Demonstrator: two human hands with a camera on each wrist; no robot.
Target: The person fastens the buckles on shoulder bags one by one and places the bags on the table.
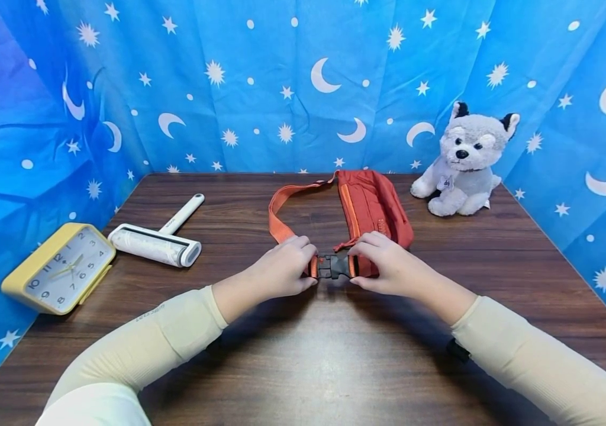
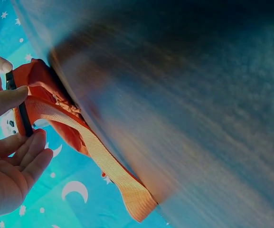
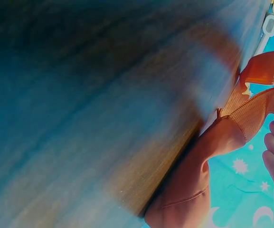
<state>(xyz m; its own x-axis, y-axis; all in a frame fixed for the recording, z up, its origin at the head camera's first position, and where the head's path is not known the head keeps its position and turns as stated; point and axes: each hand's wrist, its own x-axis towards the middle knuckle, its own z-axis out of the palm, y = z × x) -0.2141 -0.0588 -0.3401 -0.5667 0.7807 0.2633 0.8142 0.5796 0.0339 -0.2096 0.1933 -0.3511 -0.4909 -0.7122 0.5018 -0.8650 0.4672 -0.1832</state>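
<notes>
A red-orange waist bag (image 1: 380, 204) lies at the middle of the table, its orange strap (image 1: 280, 216) looped out to the left. At the bag's near end, the two halves of a black side-release buckle (image 1: 333, 267) meet between the hands; whether they are fully latched I cannot tell. My left hand (image 1: 288, 266) pinches the left half between thumb and fingers. The right half is pinched by my right hand (image 1: 388, 264). In the left wrist view the buckle (image 2: 24, 114) is edge-on and raised off the table, with the strap (image 2: 99, 152) trailing down from it.
At the left stand a yellow alarm clock (image 1: 60, 269) and a white lint roller (image 1: 156, 244) lying on its side. A grey plush husky (image 1: 465, 160) sits at the back right. Blue star-and-moon cloth (image 1: 260, 118) hangs around the dark wooden table (image 1: 329, 367).
</notes>
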